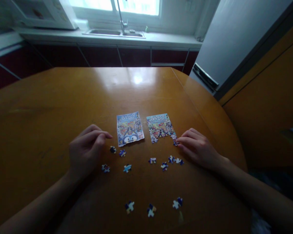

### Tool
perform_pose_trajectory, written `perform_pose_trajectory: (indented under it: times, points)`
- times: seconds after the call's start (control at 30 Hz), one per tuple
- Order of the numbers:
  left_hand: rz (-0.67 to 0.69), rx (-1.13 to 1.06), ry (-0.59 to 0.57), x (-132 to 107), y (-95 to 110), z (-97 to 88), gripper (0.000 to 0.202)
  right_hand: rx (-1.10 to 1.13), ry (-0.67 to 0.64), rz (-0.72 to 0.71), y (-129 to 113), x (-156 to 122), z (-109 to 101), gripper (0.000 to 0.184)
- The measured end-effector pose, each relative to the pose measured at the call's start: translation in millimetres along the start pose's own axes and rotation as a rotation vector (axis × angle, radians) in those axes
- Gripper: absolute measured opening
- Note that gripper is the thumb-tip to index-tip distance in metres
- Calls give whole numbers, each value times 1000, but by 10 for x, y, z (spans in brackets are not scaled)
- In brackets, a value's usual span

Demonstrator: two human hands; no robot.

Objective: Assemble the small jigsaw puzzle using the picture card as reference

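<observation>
My right hand (197, 147) pinches a small puzzle piece (175, 142) at the lower right corner of the partly assembled jigsaw puzzle (160, 125). That puzzle has a ragged gap along its bottom edge. Left of it lies a printed picture sheet (130, 128) with the same crowded cartoon scene. My left hand (86, 151) rests beside the sheet, index finger stretched towards its edge, holding nothing visible. Loose pieces lie below, among them a light blue piece (127, 168), a dark piece (113, 149) and a blue-white piece (164, 166).
Several more loose pieces lie nearer me, such as one puzzle piece (151, 210) at the front. Everything rests on a round-edged wooden table (107, 94). Beyond stand a counter with a sink (104, 32), a microwave (44, 14) and a grey refrigerator (234, 39).
</observation>
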State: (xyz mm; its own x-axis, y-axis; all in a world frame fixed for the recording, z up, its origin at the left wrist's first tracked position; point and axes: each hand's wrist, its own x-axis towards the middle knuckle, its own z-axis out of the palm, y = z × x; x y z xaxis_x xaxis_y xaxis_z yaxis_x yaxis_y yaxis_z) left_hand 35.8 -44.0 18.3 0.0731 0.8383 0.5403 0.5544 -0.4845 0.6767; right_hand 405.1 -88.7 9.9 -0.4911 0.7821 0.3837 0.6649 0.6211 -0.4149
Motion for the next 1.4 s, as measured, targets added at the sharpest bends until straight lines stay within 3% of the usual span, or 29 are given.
perform_pose_trajectory:
  times: [0.3, 0.7, 0.93, 1.2, 1.4]
  points:
    - [9, 3, -9, 2, -17, 1, 21, -9, -94, 22, -2, -3, 25, 15]
    - [5, -25, 1, 4, 2, 3, 21, 8, -87, 50, -27, 1, 37, 14]
    - [-13, -24, 7, -1, 23, 4, 23, 13, 58, 116, -51, 98, -50, 17]
    - [5, 13, -18, -28, 28, -7, 22, 1, 246, 299, -174, 639, -357, 17]
    - [158, 109, -19, -58, 24, -2, 14, 130, 414, 362, -186, 799, -205, 24]
